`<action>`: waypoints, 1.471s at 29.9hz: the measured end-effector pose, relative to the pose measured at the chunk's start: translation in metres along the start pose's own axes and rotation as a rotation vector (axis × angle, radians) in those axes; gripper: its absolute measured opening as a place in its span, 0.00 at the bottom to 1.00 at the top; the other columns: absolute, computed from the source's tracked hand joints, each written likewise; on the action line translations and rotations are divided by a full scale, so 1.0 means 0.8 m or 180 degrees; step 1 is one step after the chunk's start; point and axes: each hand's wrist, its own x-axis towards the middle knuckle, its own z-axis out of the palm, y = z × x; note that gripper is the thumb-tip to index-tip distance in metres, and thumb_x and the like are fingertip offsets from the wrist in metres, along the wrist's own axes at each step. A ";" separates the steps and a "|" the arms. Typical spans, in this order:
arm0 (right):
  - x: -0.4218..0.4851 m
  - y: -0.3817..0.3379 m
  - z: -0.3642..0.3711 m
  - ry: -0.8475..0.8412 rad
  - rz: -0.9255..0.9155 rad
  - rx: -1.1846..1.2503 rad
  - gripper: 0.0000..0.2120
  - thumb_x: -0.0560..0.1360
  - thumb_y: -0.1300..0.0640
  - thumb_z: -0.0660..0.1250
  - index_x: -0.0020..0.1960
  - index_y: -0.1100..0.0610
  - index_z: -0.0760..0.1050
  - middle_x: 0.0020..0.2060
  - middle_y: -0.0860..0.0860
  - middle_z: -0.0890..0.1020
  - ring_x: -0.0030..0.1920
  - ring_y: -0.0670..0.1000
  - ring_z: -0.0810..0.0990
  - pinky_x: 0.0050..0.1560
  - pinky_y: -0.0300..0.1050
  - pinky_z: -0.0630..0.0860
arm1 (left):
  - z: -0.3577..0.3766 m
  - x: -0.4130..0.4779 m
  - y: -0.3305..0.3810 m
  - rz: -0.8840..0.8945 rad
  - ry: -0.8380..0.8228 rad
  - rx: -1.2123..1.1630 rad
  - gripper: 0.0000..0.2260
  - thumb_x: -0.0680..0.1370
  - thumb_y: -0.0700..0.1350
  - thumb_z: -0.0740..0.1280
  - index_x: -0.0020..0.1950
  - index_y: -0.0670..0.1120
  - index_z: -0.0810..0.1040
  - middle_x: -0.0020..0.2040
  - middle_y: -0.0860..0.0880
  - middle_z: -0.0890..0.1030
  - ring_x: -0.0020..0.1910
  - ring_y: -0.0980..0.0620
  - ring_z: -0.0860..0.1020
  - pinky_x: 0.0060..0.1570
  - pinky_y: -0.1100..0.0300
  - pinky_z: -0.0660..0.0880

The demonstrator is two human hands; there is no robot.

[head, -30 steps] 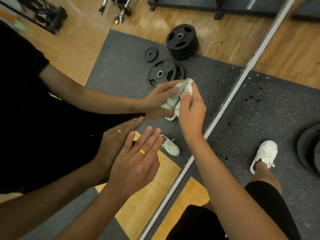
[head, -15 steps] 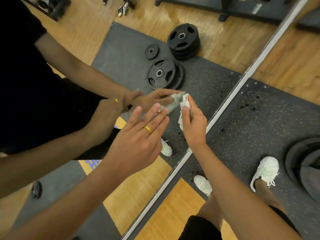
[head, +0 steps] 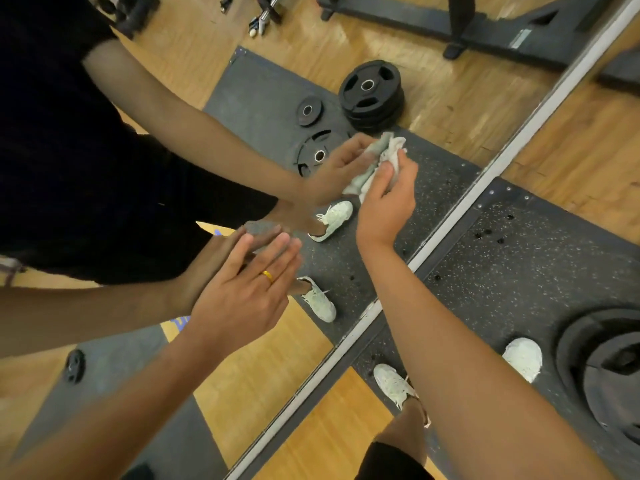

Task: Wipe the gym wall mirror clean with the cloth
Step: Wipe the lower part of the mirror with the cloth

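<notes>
The wall mirror [head: 263, 362] fills the left and middle of the head view, bounded by a silver bottom frame running diagonally. My right hand [head: 386, 199] grips a crumpled pale cloth [head: 393, 148] and presses it against the glass near the upper middle. My left hand [head: 242, 292], with a gold ring, lies flat with straight fingers against the mirror lower down and to the left. Both hands meet their own reflections in the glass.
Reflected black weight plates [head: 370, 93] and a grey rubber mat show in the mirror. A real weight plate [head: 609, 372] lies on the speckled mat [head: 526, 265] at right. My white shoes [head: 393, 384] stand close to the mirror's frame [head: 450, 233]. Wooden floor surrounds the mat.
My right hand with the cloth has shifted slightly up and right on the glass. My left hand stays flat on the mirror. The camera has tilted, showing more floor.
</notes>
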 end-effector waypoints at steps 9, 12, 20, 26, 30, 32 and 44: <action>-0.008 -0.058 -0.008 -0.0610 -0.1070 0.0091 0.16 0.85 0.58 0.62 0.70 0.64 0.75 0.60 0.58 0.82 0.58 0.54 0.82 0.55 0.32 0.76 | -0.006 0.003 0.000 -0.0071 -0.0121 -0.0065 0.22 0.84 0.48 0.55 0.75 0.40 0.74 0.77 0.42 0.70 0.78 0.43 0.65 0.81 0.41 0.42; -0.015 -0.055 -0.007 -0.0477 -0.1506 0.0141 0.16 0.83 0.63 0.65 0.70 0.65 0.76 0.52 0.59 0.82 0.50 0.46 0.80 0.52 0.25 0.70 | -0.006 0.002 -0.001 -0.0018 -0.0126 -0.0108 0.22 0.84 0.48 0.55 0.74 0.40 0.75 0.75 0.42 0.72 0.78 0.42 0.67 0.81 0.41 0.41; -0.010 0.043 -0.013 -0.0312 0.0094 -0.0374 0.20 0.87 0.57 0.58 0.78 0.58 0.70 0.62 0.57 0.81 0.56 0.38 0.73 0.61 0.30 0.70 | -0.001 0.003 0.002 -0.0098 -0.0034 -0.0156 0.23 0.83 0.50 0.55 0.74 0.40 0.73 0.76 0.41 0.70 0.78 0.42 0.64 0.81 0.41 0.41; -0.039 -0.019 0.007 -0.0153 -0.0219 0.0223 0.19 0.86 0.59 0.59 0.76 0.61 0.70 0.66 0.45 0.77 0.66 0.35 0.74 0.65 0.36 0.73 | 0.000 0.005 0.001 -0.0063 -0.0009 -0.0198 0.23 0.84 0.50 0.55 0.76 0.41 0.68 0.76 0.41 0.71 0.79 0.43 0.61 0.81 0.41 0.42; -0.056 0.004 -0.002 -0.0478 -0.0689 -0.0122 0.19 0.86 0.61 0.59 0.77 0.59 0.70 0.58 0.46 0.77 0.55 0.29 0.74 0.52 0.23 0.68 | -0.001 0.005 0.000 -0.0069 -0.0011 -0.0250 0.22 0.84 0.50 0.55 0.75 0.41 0.67 0.75 0.42 0.72 0.79 0.44 0.60 0.81 0.42 0.43; -0.053 0.034 -0.009 -0.0533 -0.0555 -0.0445 0.19 0.86 0.60 0.59 0.77 0.58 0.70 0.58 0.54 0.80 0.54 0.32 0.76 0.51 0.22 0.67 | -0.001 0.007 0.001 -0.0097 0.0051 -0.0229 0.22 0.84 0.49 0.56 0.75 0.41 0.68 0.74 0.42 0.73 0.78 0.45 0.60 0.81 0.42 0.44; -0.047 -0.007 0.004 -0.0345 -0.0639 -0.0086 0.20 0.86 0.59 0.59 0.77 0.59 0.69 0.68 0.47 0.75 0.66 0.28 0.70 0.62 0.24 0.65 | 0.001 0.004 -0.001 -0.0062 0.0168 -0.0429 0.21 0.82 0.49 0.58 0.73 0.43 0.74 0.73 0.44 0.75 0.75 0.46 0.71 0.80 0.43 0.47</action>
